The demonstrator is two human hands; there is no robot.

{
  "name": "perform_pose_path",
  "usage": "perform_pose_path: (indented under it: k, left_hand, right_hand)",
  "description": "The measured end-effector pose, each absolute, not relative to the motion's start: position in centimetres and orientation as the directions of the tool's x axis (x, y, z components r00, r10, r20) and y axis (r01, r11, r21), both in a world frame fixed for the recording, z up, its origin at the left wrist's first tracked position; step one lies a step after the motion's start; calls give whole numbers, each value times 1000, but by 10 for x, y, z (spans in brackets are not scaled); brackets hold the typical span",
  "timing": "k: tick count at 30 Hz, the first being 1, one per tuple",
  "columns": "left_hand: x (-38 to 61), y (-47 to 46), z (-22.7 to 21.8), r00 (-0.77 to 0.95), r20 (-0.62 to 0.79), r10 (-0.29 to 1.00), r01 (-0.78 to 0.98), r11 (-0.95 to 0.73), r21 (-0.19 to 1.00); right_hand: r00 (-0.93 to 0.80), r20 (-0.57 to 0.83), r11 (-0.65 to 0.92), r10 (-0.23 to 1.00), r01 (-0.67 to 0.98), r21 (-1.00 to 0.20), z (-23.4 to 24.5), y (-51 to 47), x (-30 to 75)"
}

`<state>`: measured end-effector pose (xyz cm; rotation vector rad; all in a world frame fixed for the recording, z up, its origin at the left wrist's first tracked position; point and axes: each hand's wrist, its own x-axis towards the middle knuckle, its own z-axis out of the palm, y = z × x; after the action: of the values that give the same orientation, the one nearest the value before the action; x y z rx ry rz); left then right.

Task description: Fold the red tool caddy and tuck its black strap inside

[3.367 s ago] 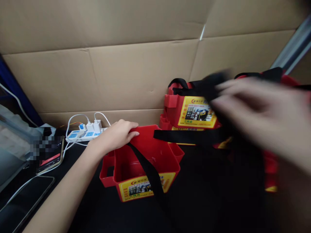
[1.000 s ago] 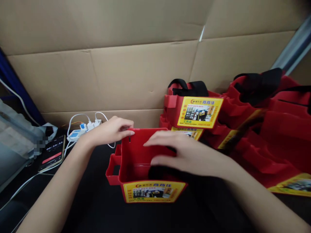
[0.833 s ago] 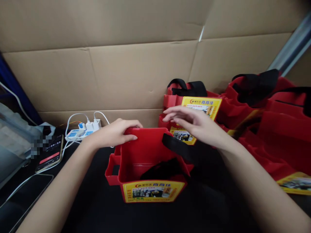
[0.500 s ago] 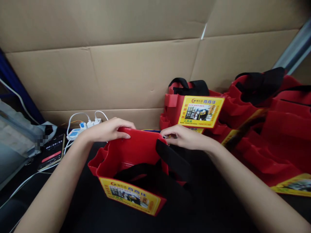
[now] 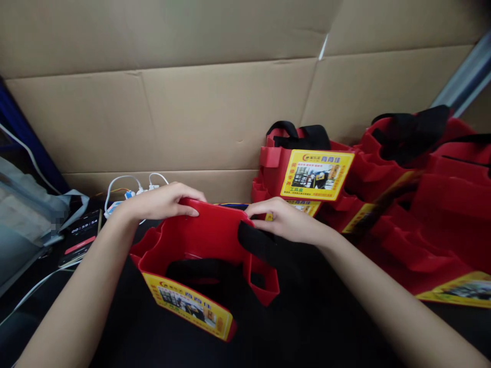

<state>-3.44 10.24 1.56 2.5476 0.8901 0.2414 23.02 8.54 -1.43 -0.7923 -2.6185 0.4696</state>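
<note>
On the dark table (image 5: 326, 327), near centre, sits a red tote (image 5: 203, 250), tilted toward the viewer, yellow label on its near face. Left hand (image 5: 161, 202) has fingers curled over the far rim, gripping it. Right hand (image 5: 286, 220) pinches the black strap (image 5: 264, 248) at the far-right corner, fingers closed on it. Judgement: keep the rim steady with the left, feed the strap flat and untwisted, don't let slack bunch inside. More totes (image 5: 402, 204) piled right; phone (image 5: 79, 237) and power strip (image 5: 123, 197) at left
</note>
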Motion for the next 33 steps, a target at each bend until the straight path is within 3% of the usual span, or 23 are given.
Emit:
perform_pose_path:
  k: [3, 5, 7, 8, 10, 12, 14, 15, 17, 20, 22, 24, 27, 29, 31, 33]
  left_hand:
    - [-35, 102, 16, 787, 31, 617, 536, -707, 460]
    - [-35, 102, 16, 786, 35, 617, 535, -707, 463]
    - [-35, 103, 16, 782, 35, 622, 538, -703, 465]
    - [-35, 103, 15, 781, 34, 624, 541, -702, 464]
    - [-36, 103, 15, 779, 30, 626, 545, -701, 460]
    - [-36, 104, 15, 780, 26, 625, 547, -702, 456]
    - [-35, 104, 14, 784, 27, 620, 542, -706, 455]
    - [-36, 104, 14, 788, 30, 615, 537, -710, 456]
    - [-36, 105, 14, 793, 39, 608, 529, -719, 451]
    - [-36, 106, 14, 789, 47, 612, 538, -726, 427]
    - [-36, 106, 14, 783, 48, 620, 550, -727, 412]
    - [-36, 105, 14, 780, 53, 624, 554, -727, 406]
    - [-35, 103, 14, 775, 60, 629, 555, -723, 411]
    - [-35, 103, 14, 775, 59, 630, 553, -720, 419]
    - [-35, 104, 14, 776, 61, 627, 552, -724, 414]
    - [-36, 105, 13, 775, 71, 627, 555, -731, 397]
  right_hand:
    - [-666, 103, 669, 739, 708, -227, -28, 103, 244]
    - [-473, 9, 473, 881, 881, -29, -38, 116, 258]
    - [-297, -30, 299, 954, 950, 87, -44, 122, 267]
    - [-285, -32, 286, 958, 954, 86, -44, 121, 267]
    - [-451, 13, 451, 892, 892, -33, -37, 111, 259]
    - [-696, 145, 709, 703, 670, -222, -28, 98, 242]
    - [-787, 257, 819, 561, 480, -315, -23, 89, 228]
    - [-790, 266, 824, 552, 467, -321, -24, 88, 224]
    - [-740, 215, 766, 638, 581, -275, -30, 95, 227]
    - [-538, 107, 549, 836, 821, -159, -45, 113, 247]
    - [-429, 84, 437, 899, 891, -125, -49, 119, 258]
    - [-472, 101, 483, 876, 862, -156, -44, 116, 258]
    - [-699, 235, 735, 676, 610, -297, -32, 102, 240]
    - [-757, 323, 815, 568, 462, -349, -27, 96, 228]
    - [-745, 289, 793, 601, 512, -331, -30, 97, 225]
    - [-647, 170, 669, 743, 707, -231, -37, 105, 234]
